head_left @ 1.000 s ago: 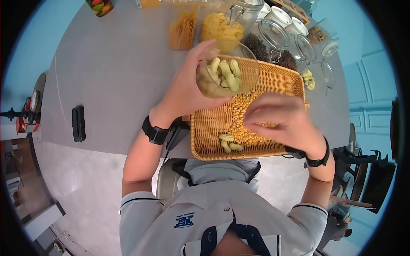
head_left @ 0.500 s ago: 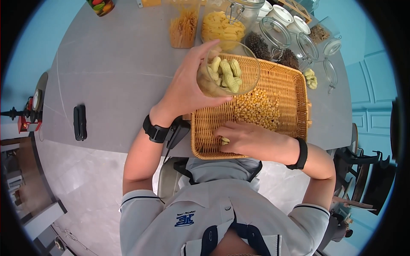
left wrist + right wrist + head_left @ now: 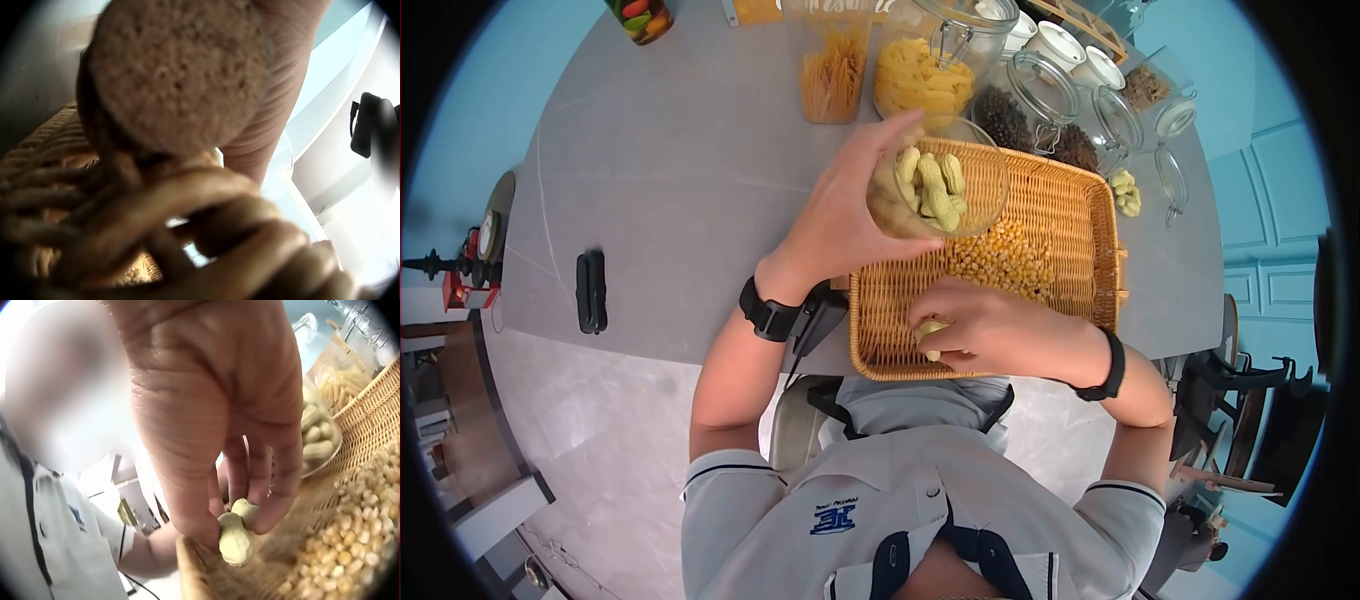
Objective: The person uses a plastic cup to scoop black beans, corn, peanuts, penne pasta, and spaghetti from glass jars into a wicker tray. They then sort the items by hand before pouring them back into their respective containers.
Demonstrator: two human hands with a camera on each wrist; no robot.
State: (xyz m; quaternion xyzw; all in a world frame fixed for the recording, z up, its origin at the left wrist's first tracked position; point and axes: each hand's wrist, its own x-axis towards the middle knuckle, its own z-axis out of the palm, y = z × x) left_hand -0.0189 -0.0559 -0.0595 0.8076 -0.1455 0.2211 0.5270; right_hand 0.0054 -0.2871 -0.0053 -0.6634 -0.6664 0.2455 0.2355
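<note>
The left hand (image 3: 837, 205) grips a clear glass jar (image 3: 997, 200) of peanuts (image 3: 935, 190), tilted above the upper left part of the wicker basket (image 3: 1110, 250). Low in the basket's left side, the right hand (image 3: 1010, 335) pinches peanuts; the right wrist view shows two peanuts (image 3: 236, 545) between thumb and fingers (image 3: 280, 506). Corn kernels (image 3: 1005, 258) lie heaped in the basket just above the right hand. In the left wrist view a round cork-like disc (image 3: 181, 75) covers most of the scene, with the left hand (image 3: 275, 81) behind it.
Beyond the basket stand a container of thin sticks (image 3: 832, 80), a jar of yellow pasta (image 3: 922, 75) and several open clip-lid jars (image 3: 1005, 115). A few peanuts (image 3: 1125, 193) lie on the table right of the basket. A black case (image 3: 591, 290) rests at the left.
The right hand has moved from above the kernels down to the basket's lower left, and now has peanuts in its fingers. The left hand still holds the jar in nearly the same place.
</note>
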